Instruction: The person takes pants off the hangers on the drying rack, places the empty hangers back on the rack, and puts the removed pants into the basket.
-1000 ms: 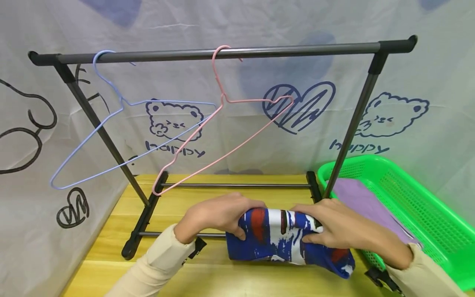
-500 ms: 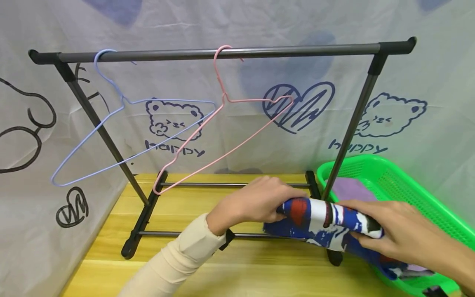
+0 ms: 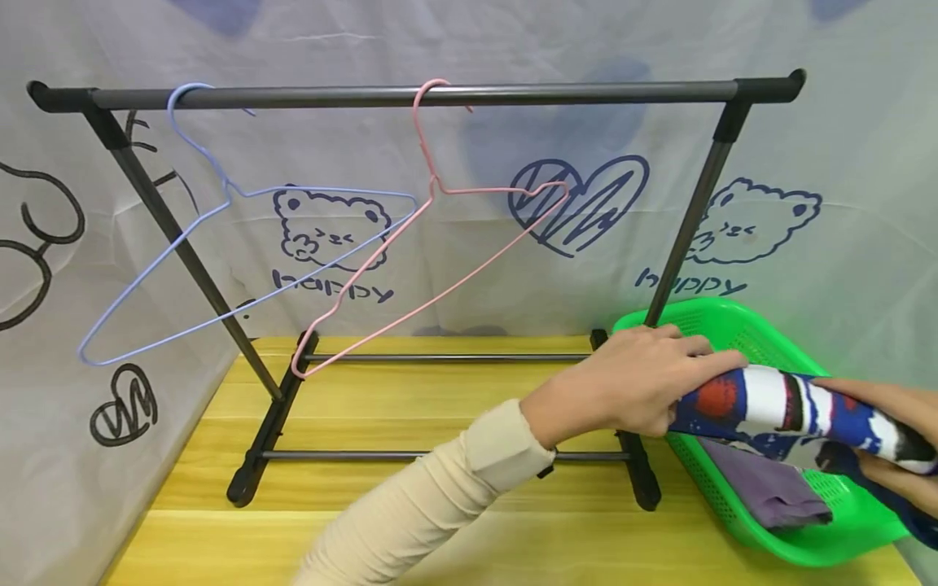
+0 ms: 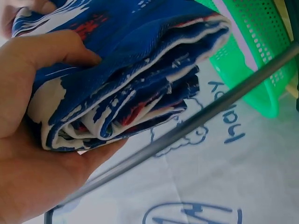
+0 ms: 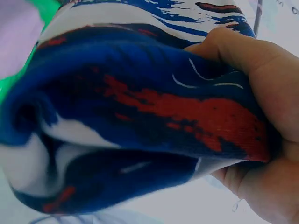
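Observation:
Both hands hold a folded cloth garment [image 3: 769,403] printed in blue, white and red, over the green basket in the head view. My left hand [image 3: 637,378] grips its left end, thumb on one face and fingers round the other side. The garment's layered edges show in the left wrist view. At the other end, my right hand [image 5: 275,93] pinches the fold between thumb and fingers; part of this hand lies beyond the head view's right edge. Below the garment, a folded purple cloth [image 3: 769,488] lies in the green basket [image 3: 787,549].
A dark metal rack [image 3: 572,94] stands on the wooden table [image 3: 242,545]. On its top bar hang a blue hanger [image 3: 227,185] and a pink hanger [image 3: 432,175], both bare. Behind is a pale drawn-on cloth backdrop [image 3: 484,268]. The rack's right post stands beside the basket.
Both hands have carried the folded garment from in front of the rack rightward over the basket. More of the purple cloth's near end now shows. The hangers still hang on the bar.

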Tool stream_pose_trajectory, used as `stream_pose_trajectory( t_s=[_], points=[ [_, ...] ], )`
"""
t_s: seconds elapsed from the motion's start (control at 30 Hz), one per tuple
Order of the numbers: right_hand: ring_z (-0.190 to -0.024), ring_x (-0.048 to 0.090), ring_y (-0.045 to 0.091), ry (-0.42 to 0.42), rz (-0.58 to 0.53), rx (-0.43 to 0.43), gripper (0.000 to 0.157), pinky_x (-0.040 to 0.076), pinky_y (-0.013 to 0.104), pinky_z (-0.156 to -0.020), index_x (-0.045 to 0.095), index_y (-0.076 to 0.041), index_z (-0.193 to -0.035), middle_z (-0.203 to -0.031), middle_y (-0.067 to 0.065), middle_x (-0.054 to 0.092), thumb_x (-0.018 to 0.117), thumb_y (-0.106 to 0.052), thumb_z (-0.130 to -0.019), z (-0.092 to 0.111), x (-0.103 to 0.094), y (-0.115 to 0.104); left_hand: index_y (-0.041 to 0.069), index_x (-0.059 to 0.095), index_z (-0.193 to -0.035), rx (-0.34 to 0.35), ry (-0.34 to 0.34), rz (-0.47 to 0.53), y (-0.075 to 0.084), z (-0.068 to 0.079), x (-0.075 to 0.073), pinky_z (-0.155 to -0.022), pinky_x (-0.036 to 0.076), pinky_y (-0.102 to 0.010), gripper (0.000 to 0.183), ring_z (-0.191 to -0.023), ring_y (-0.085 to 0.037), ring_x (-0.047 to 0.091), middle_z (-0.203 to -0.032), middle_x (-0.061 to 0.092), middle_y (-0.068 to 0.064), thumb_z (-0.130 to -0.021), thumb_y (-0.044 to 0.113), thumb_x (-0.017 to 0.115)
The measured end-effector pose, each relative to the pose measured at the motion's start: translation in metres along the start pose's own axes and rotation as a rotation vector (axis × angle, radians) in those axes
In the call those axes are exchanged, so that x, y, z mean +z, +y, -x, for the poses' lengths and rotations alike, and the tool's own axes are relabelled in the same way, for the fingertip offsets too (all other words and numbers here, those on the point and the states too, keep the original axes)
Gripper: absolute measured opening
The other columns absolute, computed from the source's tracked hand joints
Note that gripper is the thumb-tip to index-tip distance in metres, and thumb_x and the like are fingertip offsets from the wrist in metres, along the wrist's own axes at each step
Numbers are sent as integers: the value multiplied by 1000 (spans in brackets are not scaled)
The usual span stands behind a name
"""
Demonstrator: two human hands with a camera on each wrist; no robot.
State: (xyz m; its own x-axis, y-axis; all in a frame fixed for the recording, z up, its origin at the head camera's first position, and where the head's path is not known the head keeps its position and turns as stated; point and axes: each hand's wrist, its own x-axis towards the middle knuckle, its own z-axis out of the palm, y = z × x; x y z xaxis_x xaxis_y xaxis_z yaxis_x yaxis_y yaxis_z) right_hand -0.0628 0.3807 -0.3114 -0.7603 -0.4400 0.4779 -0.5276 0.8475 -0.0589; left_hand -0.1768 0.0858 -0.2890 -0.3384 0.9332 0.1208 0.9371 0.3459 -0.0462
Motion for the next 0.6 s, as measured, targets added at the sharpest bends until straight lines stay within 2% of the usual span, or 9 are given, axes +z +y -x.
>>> stream_pose_trajectory(
  t_s=[0.03,0.1,0.13,0.2,0.27,0.33,0.43,0.53,0.6],
  points=[
    [-114,41,-19,31,-18,14,81,30,1,-94,59,-1,-136,-123,-5,63,84,14,-60,5,1,3,29,31,-159,-2,-12,-1,2,-7,1,-97,45,-28,83,-126,-17,52,-146,53,7,-90,32,77],
    [-118,30,-23,56,-10,54,82,21,-1,-96,57,0,-137,-121,-1,63,78,18,-60,13,3,7,30,31,-159,-13,-22,-1,5,-21,5,-98,44,-26,81,-125,-15,53,-145,55,9,-92,31,76],
    [-119,26,-24,66,-17,68,78,18,-2,-97,56,1,-139,-122,2,64,77,17,-65,16,3,8,31,31,-158,-22,-22,-9,6,-27,7,-98,44,-25,79,-125,-14,54,-145,55,10,-92,30,75],
    [-118,25,-24,95,-20,77,55,20,0,-96,57,2,-138,-113,20,66,78,-6,-88,17,3,9,31,35,-157,-42,-12,-39,7,-39,13,-100,43,-25,73,-123,-12,56,-143,57,12,-95,30,73],
    [-115,49,-11,98,29,75,60,26,1,-92,57,3,-136,-104,32,64,63,-45,-100,16,2,8,31,41,-153,-56,16,-63,7,-49,19,-99,44,-24,64,-119,-11,59,-139,60,13,-97,29,71],
    [-99,68,12,104,72,59,90,37,4,-82,59,6,-129,-98,32,66,37,-74,-94,14,1,7,30,46,-150,-58,50,-80,5,-57,28,-99,44,-23,56,-117,-10,60,-138,62,13,-99,31,69],
    [-69,66,48,101,148,56,100,45,14,-67,59,10,-118,-92,31,68,24,-79,-90,13,2,1,30,47,-150,-60,83,-104,4,-71,41,-103,42,-23,54,-123,-11,58,-141,61,13,-100,33,67],
    [-71,66,49,134,183,69,97,51,36,-65,61,8,-119,-92,31,68,23,-78,-93,14,7,-4,32,41,-155,-96,82,-166,4,-85,55,-114,35,-27,58,-139,-14,48,-151,52,12,-102,29,64],
    [-78,67,51,173,209,74,94,55,43,-80,63,5,-121,-97,31,69,23,-76,-95,14,13,-8,32,40,-155,-134,85,-210,3,-93,64,-118,31,-33,58,-146,-17,40,-156,47,10,-103,23,62]
  ],
)
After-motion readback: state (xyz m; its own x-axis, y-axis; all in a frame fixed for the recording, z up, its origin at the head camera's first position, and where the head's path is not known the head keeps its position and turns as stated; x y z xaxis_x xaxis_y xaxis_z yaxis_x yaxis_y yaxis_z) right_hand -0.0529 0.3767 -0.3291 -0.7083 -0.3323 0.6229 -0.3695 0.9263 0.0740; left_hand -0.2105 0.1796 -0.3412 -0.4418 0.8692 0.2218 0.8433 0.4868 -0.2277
